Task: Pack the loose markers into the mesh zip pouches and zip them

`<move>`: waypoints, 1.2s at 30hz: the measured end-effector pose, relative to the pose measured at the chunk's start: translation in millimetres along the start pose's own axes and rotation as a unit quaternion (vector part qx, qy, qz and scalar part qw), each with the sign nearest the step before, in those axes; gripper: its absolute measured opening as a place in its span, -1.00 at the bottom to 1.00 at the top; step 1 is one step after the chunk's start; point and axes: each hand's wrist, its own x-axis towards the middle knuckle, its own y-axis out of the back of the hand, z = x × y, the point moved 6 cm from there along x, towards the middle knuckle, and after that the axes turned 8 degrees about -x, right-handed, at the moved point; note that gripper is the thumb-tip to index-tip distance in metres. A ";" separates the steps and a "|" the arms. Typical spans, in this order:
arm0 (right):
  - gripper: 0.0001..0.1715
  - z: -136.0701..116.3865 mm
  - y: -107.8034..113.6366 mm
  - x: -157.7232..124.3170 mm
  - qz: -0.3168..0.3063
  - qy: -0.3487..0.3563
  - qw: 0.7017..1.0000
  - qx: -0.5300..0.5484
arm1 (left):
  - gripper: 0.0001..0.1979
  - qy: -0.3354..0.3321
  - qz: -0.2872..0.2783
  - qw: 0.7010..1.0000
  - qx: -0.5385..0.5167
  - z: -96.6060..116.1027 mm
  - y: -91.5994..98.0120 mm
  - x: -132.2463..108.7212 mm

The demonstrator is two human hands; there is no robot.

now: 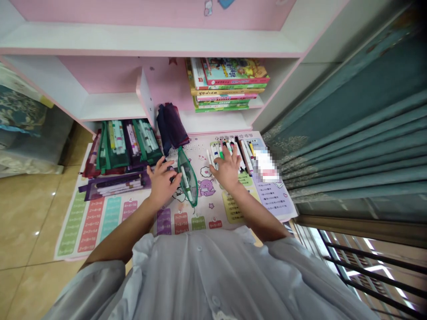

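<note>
My left hand (pixel 163 181) is at the left edge of a green mesh pencil pouch (pixel 193 178), fingers spread and nothing gripped. Inside that pouch lies a white marker (pixel 185 180). Over a row of markers (pixel 247 153) on the right, my right hand (pixel 227 168) reaches with its fingers apart. Its fingertips are among the pens; whether they touch one I cannot tell. To the left of my left hand lies a purple mesh pouch (pixel 116 184) with several markers in it. Behind it, several filled green, red and dark pouches (pixel 120 142) are lined up.
Dark blue and purple pouches (pixel 171 124) lean near the shelf divider (pixel 144 93). A stack of books (pixel 230 86) sits on the shelf. A printed mat (pixel 207 213) covers the desk. Teal curtains (pixel 350 133) hang at the right, beside a blurred-out patch (pixel 266 164).
</note>
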 end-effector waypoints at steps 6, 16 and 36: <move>-0.87 -7.8 -17.3 -2.2 -0.012 0.027 0.999 -0.029 | -0.72 -0.001 0.000 1.000 -0.004 0.0 -0.2 0.0; -0.78 -13.4 -25.3 4.4 -0.057 0.017 0.998 -0.026 | -0.71 -0.001 -0.003 1.000 0.001 0.2 -0.5 0.0; -0.81 -73.7 33.8 -24.8 -0.028 0.099 0.989 0.106 | -0.71 -0.011 0.005 1.000 0.008 0.9 -0.4 -0.6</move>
